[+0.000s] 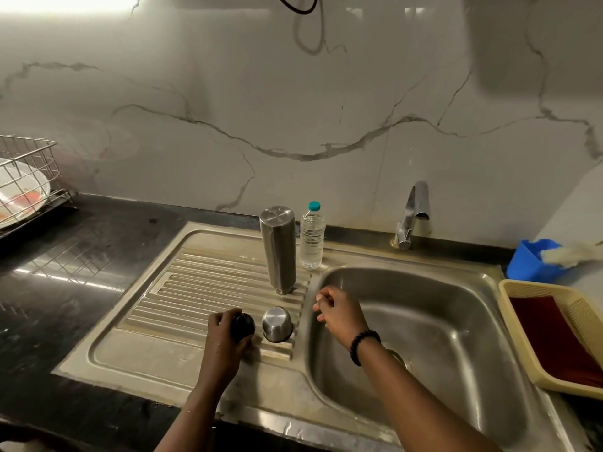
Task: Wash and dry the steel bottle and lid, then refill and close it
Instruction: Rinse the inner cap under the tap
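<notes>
1. The steel bottle (279, 249) is standing upside down, mouth down, on the ribbed drainboard (182, 288), sitting near the centre of the view and leaning a little.
2. A clear plastic water bottle (312, 238) with a teal cap is standing just beside it, at its 3 o'clock, close to the wall.
3. The steel cup-shaped lid (277, 324) is resting upside down on the drainboard ribs, at 6 o'clock from the steel bottle.
4. The left hand (225, 334) is curling its fingers around a small black cap (243, 326), holding it just at 9 o'clock of the steel lid.
5. The right hand (339, 313) is hovering over the left edge of the sink basin (440, 337), at 3 o'clock from the steel lid; its fingers are bending loosely and gripping nothing. A dark bead bracelet (363, 345) is circling its wrist.
6. The tap (412, 213) is sitting at 12 o'clock of the basin.
7. A blue tub (530, 261) and a cream basket (522, 321) holding a dark red cloth (554, 337) are lying at 3 o'clock of the basin.
8. A wire dish rack (29, 177) with a white plate is standing at far 9 o'clock on the dark counter (65, 272).
</notes>
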